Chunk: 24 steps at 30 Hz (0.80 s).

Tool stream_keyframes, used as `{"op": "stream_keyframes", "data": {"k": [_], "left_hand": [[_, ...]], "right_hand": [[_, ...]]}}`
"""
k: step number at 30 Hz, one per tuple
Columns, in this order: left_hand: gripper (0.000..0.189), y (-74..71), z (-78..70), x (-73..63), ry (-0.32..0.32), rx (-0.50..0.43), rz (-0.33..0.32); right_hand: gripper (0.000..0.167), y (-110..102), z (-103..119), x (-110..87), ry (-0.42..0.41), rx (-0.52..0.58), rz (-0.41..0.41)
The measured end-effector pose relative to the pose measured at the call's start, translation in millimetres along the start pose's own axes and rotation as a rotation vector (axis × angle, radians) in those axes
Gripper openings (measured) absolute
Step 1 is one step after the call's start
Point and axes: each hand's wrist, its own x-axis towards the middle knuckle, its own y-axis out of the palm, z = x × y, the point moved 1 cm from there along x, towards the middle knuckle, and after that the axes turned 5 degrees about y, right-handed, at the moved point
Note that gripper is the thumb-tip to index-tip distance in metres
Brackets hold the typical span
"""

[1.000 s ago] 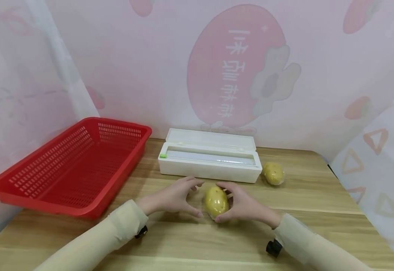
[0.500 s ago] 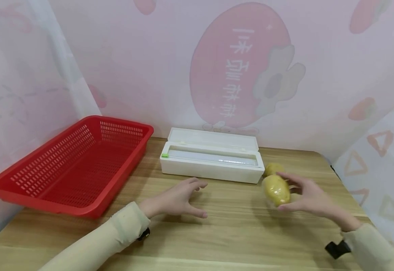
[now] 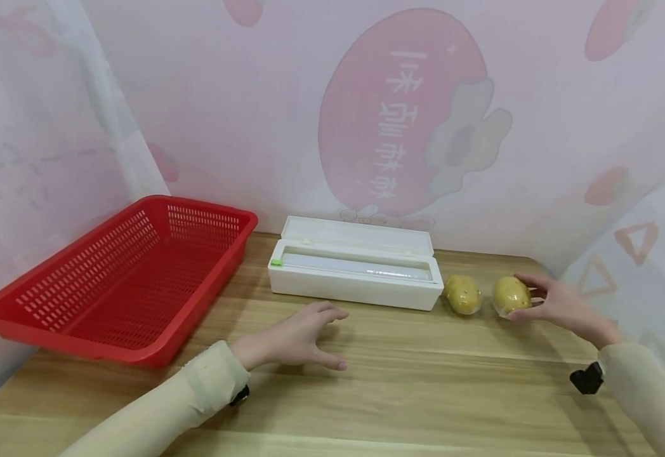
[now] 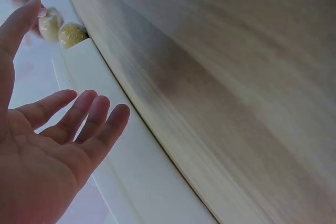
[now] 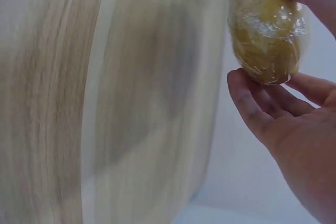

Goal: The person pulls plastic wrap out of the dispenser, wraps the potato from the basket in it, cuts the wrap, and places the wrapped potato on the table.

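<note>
At the right side of the table, my right hand [image 3: 566,308] grips a yellow potato [image 3: 511,295] wrapped in clear plastic film, thumb on one side and fingers on the other. In the right wrist view the film on this potato [image 5: 268,35] is shiny and wrinkled. A second wrapped potato [image 3: 462,294] lies just left of it, beside the white box's right end. My left hand [image 3: 289,336] is held over the table in front of the box, fingers spread apart and holding nothing. The left wrist view shows the left palm and its relaxed fingers [image 4: 107,129].
A long white box [image 3: 355,289] with its lid raised stands at the back; a film roll [image 3: 361,266] lies inside, and a small green piece sits at its left end. A red perforated basket [image 3: 161,346] occupies the left. A printed curtain [image 3: 241,127] hangs behind the table [image 3: 401,393].
My right hand has carried the wrapped potato from the middle, near my left hand, across to the right, beside the other potato. My left hand has stayed nearly in place.
</note>
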Motion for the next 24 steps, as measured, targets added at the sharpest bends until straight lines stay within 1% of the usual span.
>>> {"op": "stream_keyframes", "data": {"k": [3, 6, 12, 15, 19, 22, 24], "left_hand": [[0.089, 0.8, 1.2, 1.0, 0.009, 0.009, 0.002], [0.088, 0.8, 2.1, 1.8, 0.019, 0.013, 0.004], [0.088, 1.6, 2.8, 0.2, 0.013, 0.023, 0.021], [0.087, 1.2, 2.5, -0.2, 0.012, 0.022, 0.023], [0.085, -2.6, 1.5, -0.3, -0.001, 0.034, 0.014], [0.081, -5.4, 1.1, -0.7, -0.009, 0.036, -0.007], [0.076, -6.7, 1.0, -1.3, -0.013, 0.036, -0.029]], "right_hand": [[0.092, 0.6, -6.2, 10.2, 0.003, -0.032, 0.018], [0.092, 1.9, -12.3, 20.1, 0.007, -0.029, 0.032], [0.092, 12.0, -21.7, 32.3, 0.019, 0.043, 0.06], [0.092, 15.0, -20.0, 35.6, 0.019, 0.058, 0.086], [0.093, 12.6, -17.9, 36.8, -0.005, 0.079, 0.121], [0.091, 9.5, -18.2, 34.1, -0.003, 0.102, 0.142], [0.088, 7.5, -17.0, 30.8, 0.017, 0.103, 0.141]]}}
